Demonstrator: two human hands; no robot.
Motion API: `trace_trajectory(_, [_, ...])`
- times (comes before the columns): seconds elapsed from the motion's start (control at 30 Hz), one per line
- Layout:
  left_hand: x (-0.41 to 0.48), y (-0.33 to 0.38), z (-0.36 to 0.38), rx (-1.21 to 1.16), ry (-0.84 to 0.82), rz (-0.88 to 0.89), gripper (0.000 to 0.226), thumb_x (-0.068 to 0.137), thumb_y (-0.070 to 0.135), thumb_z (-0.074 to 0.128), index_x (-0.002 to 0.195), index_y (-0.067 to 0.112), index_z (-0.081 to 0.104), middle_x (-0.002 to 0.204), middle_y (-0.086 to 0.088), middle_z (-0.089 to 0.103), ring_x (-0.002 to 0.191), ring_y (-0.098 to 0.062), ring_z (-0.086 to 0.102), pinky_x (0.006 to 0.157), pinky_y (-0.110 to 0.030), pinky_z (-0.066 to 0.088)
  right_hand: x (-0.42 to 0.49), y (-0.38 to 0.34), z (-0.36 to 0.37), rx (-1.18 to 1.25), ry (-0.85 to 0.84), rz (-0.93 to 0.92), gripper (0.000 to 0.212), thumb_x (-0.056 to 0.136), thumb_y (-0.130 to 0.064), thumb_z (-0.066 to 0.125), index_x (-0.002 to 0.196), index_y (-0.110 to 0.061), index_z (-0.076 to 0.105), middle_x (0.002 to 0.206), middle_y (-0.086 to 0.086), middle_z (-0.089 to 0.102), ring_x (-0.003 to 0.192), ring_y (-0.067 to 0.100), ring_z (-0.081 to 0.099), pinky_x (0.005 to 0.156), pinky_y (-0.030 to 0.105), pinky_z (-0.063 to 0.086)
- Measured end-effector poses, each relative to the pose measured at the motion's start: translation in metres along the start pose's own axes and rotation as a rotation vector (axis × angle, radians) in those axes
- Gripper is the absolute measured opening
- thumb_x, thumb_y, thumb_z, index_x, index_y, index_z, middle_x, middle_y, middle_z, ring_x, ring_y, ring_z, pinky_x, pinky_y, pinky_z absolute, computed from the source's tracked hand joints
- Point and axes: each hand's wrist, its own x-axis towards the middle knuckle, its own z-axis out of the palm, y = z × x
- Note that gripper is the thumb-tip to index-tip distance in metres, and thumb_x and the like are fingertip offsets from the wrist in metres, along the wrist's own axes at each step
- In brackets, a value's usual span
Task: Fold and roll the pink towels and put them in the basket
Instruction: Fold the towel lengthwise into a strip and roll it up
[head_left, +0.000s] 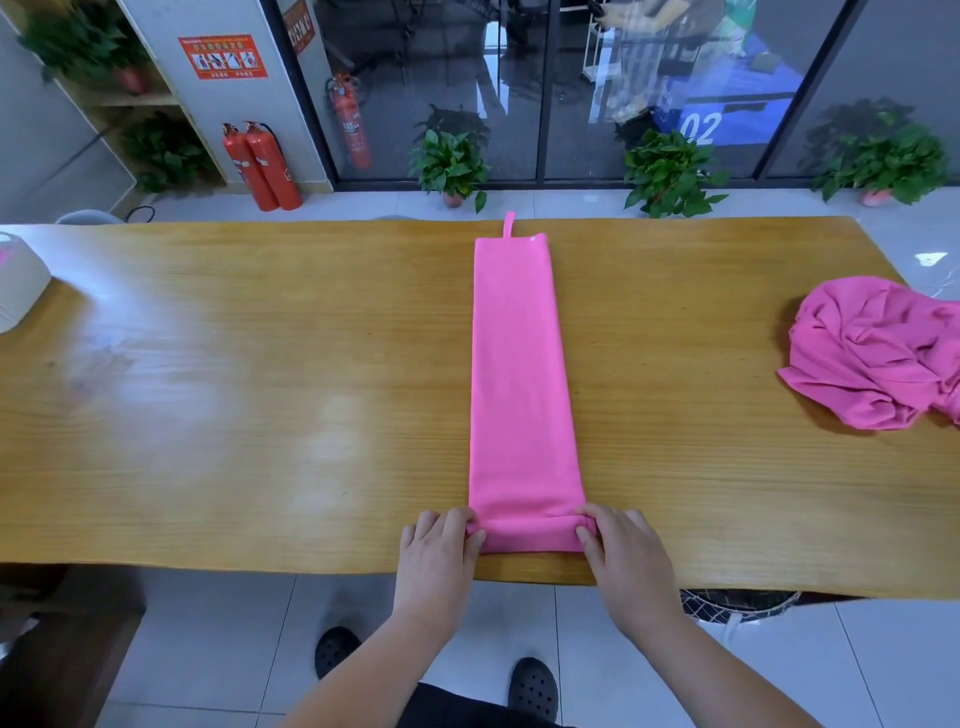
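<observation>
Two bare hands at the near edge of a wooden table (234, 389), left hand (439, 545) and right hand (621, 545) each gripping one end of a small roll begun at the near end of a pink towel (519, 374), fingers (465, 519) curled over and clamped on the fabric. Rest of the towel a long narrow folded strip, flat on the table, reaching to its far edge. Farther right on the table, a crumpled pink heap (878, 358), well apart
</observation>
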Motion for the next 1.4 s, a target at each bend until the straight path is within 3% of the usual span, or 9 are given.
trace_trajectory(0.17, [0.014,0.005,-0.001,0.081,0.106,-0.029,0.019,0.095,0.035,0.069,0.112,0.029,0.062,0.116,0.008,0.053,0.103,-0.021,0.048,0.084,-0.037,0.047,0.009,-0.003,0.000,-0.209,0.091,-0.042,0.025,0.098,-0.037,0.062,0.121,-0.027,0.064,0.110,-0.007,0.058,0.095,0.018,0.050,0.073,0.034,0.048])
trace_trajectory(0.3, [0.020,0.004,-0.005,0.241,0.047,0.221,0.035,0.078,0.005,0.079,0.104,0.026,0.068,0.110,0.008,0.058,0.098,-0.024,0.051,0.078,-0.037,0.042,0.010,0.007,0.001,-0.259,0.166,-0.243,0.037,0.079,-0.011,0.087,0.109,-0.026,0.073,0.112,-0.008,0.062,0.095,0.022,0.053,0.073,0.035,0.045])
trace_trajectory(0.4, [0.011,-0.001,-0.004,0.290,0.028,0.307,0.053,0.064,-0.007,0.075,0.106,0.024,0.067,0.110,0.008,0.060,0.095,-0.024,0.054,0.075,-0.037,0.042,0.004,0.017,0.005,-0.308,0.169,-0.324,0.047,0.076,-0.001,0.085,0.115,-0.025,0.076,0.115,-0.011,0.068,0.095,0.023,0.056,0.074,0.035,0.040])
trace_trajectory(0.6, [0.002,-0.015,-0.005,0.206,0.008,0.287,0.039,0.091,0.031,0.072,0.130,0.030,0.064,0.132,0.017,0.061,0.107,-0.018,0.056,0.082,-0.035,0.046,-0.005,0.017,0.003,-0.325,0.099,-0.328,0.044,0.097,-0.041,0.057,0.138,-0.025,0.066,0.134,-0.014,0.063,0.105,0.021,0.058,0.078,0.038,0.045])
trace_trajectory(0.73, [0.011,-0.012,-0.006,0.129,-0.024,0.173,0.042,0.088,0.030,0.078,0.127,0.034,0.063,0.126,0.021,0.063,0.106,-0.016,0.055,0.084,-0.033,0.047,0.001,0.016,0.002,-0.288,0.093,-0.249,0.036,0.099,-0.036,0.065,0.134,-0.030,0.067,0.128,-0.019,0.063,0.101,0.018,0.055,0.077,0.036,0.046])
trace_trajectory(0.93, [0.005,-0.001,-0.008,-0.007,-0.019,-0.034,0.024,0.105,0.036,0.055,0.129,0.032,0.055,0.103,0.018,0.063,0.104,-0.013,0.049,0.087,-0.032,0.041,0.003,0.000,-0.004,-0.140,0.094,-0.108,0.030,0.098,-0.042,0.055,0.122,-0.030,0.069,0.099,-0.021,0.066,0.093,0.015,0.051,0.076,0.035,0.046])
trace_trajectory(1.1, [-0.007,0.003,-0.005,-0.020,-0.018,-0.042,0.027,0.108,0.040,0.044,0.127,0.028,0.059,0.106,0.015,0.061,0.104,-0.014,0.047,0.089,-0.031,0.039,-0.008,-0.009,-0.014,0.051,0.106,0.015,0.024,0.087,-0.031,0.074,0.110,-0.030,0.067,0.076,-0.026,0.043,0.078,0.013,0.047,0.063,0.034,0.044])
trace_trajectory(1.27, [0.003,0.000,-0.003,0.080,-0.027,-0.029,0.030,0.107,0.046,0.037,0.116,0.030,0.060,0.116,0.008,0.048,0.101,-0.017,0.042,0.091,-0.032,0.042,0.002,-0.006,-0.006,-0.070,0.017,0.042,0.016,0.089,-0.046,0.054,0.103,-0.041,0.060,0.079,-0.021,0.049,0.084,0.013,0.044,0.068,0.034,0.044])
trace_trajectory(1.4, [0.025,0.006,-0.012,0.041,0.017,-0.026,0.021,0.102,0.033,0.059,0.123,0.031,0.061,0.128,0.006,0.048,0.114,-0.019,0.044,0.097,-0.035,0.043,0.016,-0.003,-0.007,-0.117,0.136,0.022,0.023,0.086,-0.038,0.073,0.108,-0.034,0.068,0.103,-0.009,0.049,0.093,0.017,0.047,0.072,0.036,0.048])
